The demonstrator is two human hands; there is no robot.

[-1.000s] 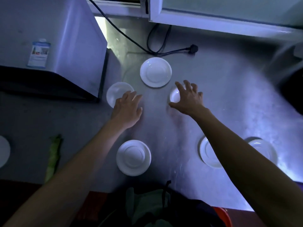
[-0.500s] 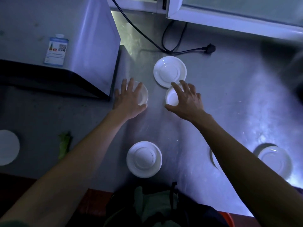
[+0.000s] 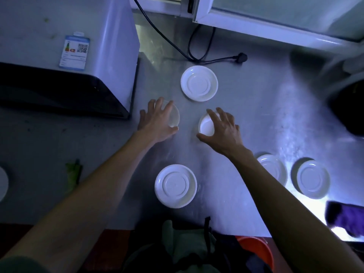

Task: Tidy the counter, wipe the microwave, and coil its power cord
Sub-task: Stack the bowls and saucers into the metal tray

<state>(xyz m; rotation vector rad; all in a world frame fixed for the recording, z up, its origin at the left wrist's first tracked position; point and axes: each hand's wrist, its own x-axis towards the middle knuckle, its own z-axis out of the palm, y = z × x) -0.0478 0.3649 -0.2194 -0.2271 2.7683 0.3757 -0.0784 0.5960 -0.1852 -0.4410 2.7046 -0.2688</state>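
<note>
On the steel table [image 3: 256, 107], the left hand [image 3: 157, 120] lies spread, fingers fanned, over a small white dish [image 3: 174, 117] just right of the microwave [image 3: 67, 56]. The right hand [image 3: 221, 128] curls its spread fingers around another small dish [image 3: 205, 126], thumb at its near edge. The black power cord [image 3: 199, 46] loops loose behind a saucer [image 3: 199, 83], its plug [image 3: 241, 57] lying on the table.
</note>
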